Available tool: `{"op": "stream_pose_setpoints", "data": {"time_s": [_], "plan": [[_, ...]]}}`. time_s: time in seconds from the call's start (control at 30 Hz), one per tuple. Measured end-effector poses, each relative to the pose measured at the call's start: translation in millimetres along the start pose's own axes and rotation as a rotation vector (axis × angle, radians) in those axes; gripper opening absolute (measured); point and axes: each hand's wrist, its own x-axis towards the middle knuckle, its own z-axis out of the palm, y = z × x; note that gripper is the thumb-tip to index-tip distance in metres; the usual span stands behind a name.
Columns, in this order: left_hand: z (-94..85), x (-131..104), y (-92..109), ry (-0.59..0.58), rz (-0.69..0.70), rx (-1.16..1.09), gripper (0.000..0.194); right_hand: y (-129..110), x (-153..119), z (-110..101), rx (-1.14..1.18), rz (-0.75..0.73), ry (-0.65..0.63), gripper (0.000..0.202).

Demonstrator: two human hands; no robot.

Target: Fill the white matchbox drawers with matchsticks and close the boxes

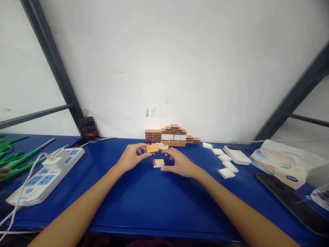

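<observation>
My left hand (133,156) is closed on an orange matchbox sleeve (152,148) with dark printing, pinched at its left end between thumb and fingers. Just in front of it, a small white matchbox tray (158,163) lies on the blue table with several red-tipped matches inside. My right hand (179,163) is beside this tray, thumb and fingers apart, with the thumb tip at the tray's right edge; whether it touches is hard to tell. Loose matches (163,146) lie in a pile behind the sleeve, partly hidden by it.
Stacked matchboxes (173,135) stand against the wall. White trays (226,173) and a white device (236,155) lie to the right, near a tissue pack (285,168) and a phone (290,202). On the left are a power strip (48,180) with cables and green-handled tools (23,161).
</observation>
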Motion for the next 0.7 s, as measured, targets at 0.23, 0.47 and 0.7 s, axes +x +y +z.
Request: {"op": "stream_pose_setpoints", "data": {"time_s": [0.23, 0.47, 0.7], "plan": [[-2.4, 2.8, -5.7, -0.021, -0.095, -0.053, 0.050, 7.7, 2.5, 0.7, 0.002, -0.036, -0.115, 0.033], [-2.2, 5.9, -13.4, -0.184, -0.233, -0.250, 0.059, 15.6, 8.6, -19.7, 0.268, 0.090, -0.038, 0.044], [-3.0, 4.8, -9.6, -0.315, -0.239, -0.350, 0.067, 8.6, 7.3, -34.6, 0.437, 0.160, -0.083, 0.060]]}}
